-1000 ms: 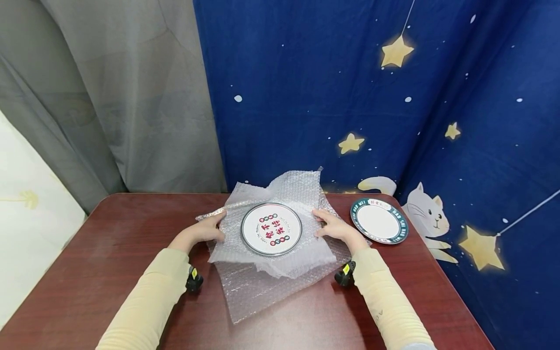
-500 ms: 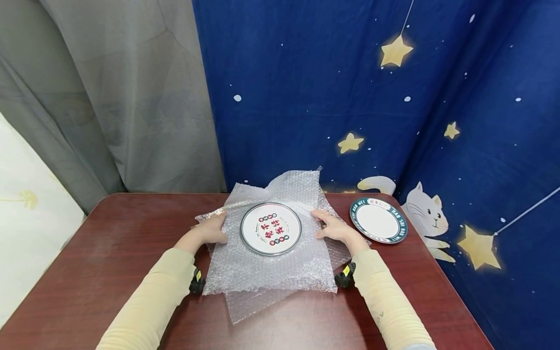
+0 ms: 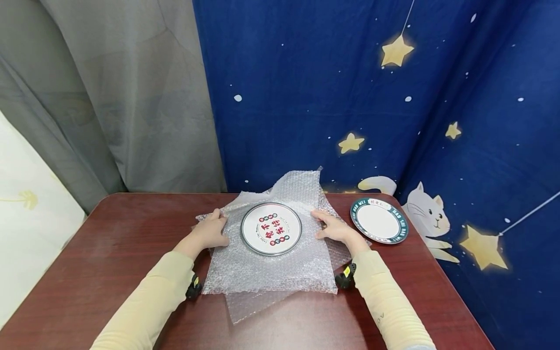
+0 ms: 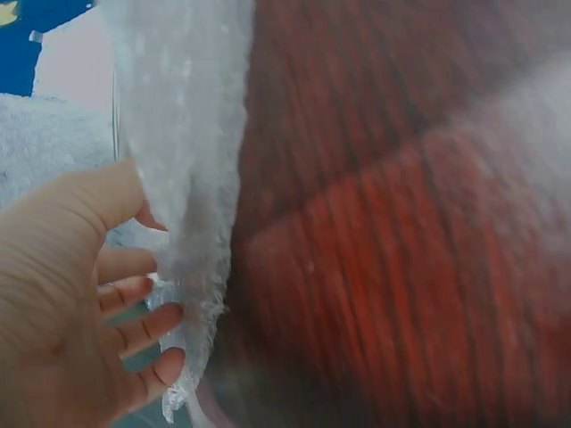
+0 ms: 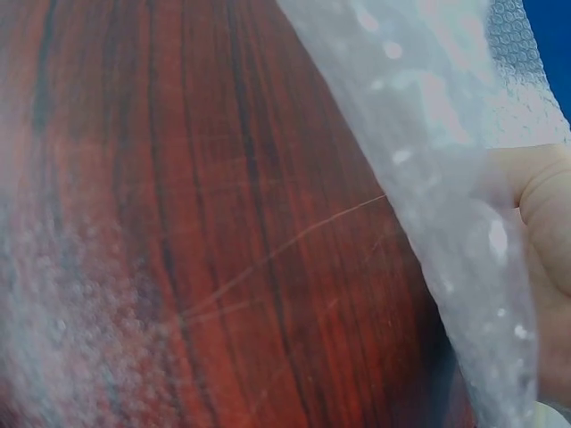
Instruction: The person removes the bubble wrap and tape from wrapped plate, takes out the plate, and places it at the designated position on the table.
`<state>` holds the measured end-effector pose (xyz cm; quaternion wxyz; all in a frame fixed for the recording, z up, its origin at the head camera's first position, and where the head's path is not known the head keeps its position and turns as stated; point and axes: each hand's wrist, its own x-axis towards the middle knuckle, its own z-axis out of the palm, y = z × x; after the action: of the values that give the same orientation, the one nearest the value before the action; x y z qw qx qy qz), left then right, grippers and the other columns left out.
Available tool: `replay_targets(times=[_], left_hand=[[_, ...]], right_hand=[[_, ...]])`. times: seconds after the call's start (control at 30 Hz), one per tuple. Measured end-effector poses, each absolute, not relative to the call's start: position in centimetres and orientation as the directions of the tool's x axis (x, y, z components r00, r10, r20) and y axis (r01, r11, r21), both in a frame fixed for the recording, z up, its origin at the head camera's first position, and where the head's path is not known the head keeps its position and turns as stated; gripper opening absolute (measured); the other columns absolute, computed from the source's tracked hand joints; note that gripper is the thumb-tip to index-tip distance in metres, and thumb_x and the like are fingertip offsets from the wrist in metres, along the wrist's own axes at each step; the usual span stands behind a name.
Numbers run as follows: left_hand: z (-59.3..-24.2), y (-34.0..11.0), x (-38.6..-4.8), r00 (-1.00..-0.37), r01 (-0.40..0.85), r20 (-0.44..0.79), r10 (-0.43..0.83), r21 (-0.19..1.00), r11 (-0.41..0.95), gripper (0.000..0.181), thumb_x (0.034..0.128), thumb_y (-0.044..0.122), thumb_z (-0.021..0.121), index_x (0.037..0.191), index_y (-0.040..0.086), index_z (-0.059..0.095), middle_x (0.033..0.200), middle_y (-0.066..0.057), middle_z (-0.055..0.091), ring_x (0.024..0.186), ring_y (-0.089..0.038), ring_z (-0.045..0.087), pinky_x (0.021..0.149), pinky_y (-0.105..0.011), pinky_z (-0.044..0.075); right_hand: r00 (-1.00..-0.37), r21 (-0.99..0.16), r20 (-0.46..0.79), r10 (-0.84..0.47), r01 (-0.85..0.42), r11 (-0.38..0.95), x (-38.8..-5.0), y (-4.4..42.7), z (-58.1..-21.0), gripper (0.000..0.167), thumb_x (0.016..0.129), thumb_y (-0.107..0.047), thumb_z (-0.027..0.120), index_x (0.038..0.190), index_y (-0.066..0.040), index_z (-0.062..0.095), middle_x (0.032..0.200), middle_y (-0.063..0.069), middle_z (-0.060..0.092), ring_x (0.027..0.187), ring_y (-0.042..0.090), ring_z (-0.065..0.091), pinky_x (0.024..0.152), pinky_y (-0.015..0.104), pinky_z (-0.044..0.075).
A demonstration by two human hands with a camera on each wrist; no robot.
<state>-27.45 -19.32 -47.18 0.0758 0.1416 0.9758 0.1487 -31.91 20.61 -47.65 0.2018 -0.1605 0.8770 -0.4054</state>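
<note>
A round white plate (image 3: pixel 271 228) with a dark rim line and red characters lies face up on sheets of bubble wrap (image 3: pixel 267 272). At the wrap's left edge is my left hand (image 3: pixel 210 232). In the left wrist view its fingers (image 4: pixel 147 334) are slightly bent and spread, beside the hanging wrap edge (image 4: pixel 192 178); part of the thumb is hidden by it. Right of the plate, my right hand (image 3: pixel 334 227) rests at the wrap's edge, thumb and fingers apart. The right wrist view hides most of that hand behind wrap (image 5: pixel 428 178).
A second white plate (image 3: pixel 378 220) with a green lettered rim lies at the back right of the brown wooden table (image 3: pixel 131 253). Grey (image 3: pixel 166 97) and blue (image 3: pixel 306 97) curtains hang right behind the table's far edge.
The upper bubble wrap sheet has spread flat toward the front under the plate. My left hand has lifted slightly, and the wrap's back left corner has shifted inward. My right hand stays put.
</note>
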Motion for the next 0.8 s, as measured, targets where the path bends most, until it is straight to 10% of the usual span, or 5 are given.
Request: replay_targets(times=[0.8], left_hand=[[-46.8, -18.63, -27.68, -0.918, 0.312, -0.137, 0.373, 0.333, 0.89, 0.1, 0.0687, 0.011, 0.078, 0.153, 0.019, 0.025, 0.159, -0.014, 0.002, 0.138, -0.048, 0.016, 0.087, -0.075, 0.032]], right_hand=[[-0.863, -0.781, -0.189, -0.469, -0.158, 0.604, -31.95, 20.67, -47.81, 0.077, 0.079, 0.007, 0.069, 0.148, -0.003, 0.035, 0.153, 0.018, 0.025, 0.137, 0.035, 0.027, 0.106, 0.051, 0.029]])
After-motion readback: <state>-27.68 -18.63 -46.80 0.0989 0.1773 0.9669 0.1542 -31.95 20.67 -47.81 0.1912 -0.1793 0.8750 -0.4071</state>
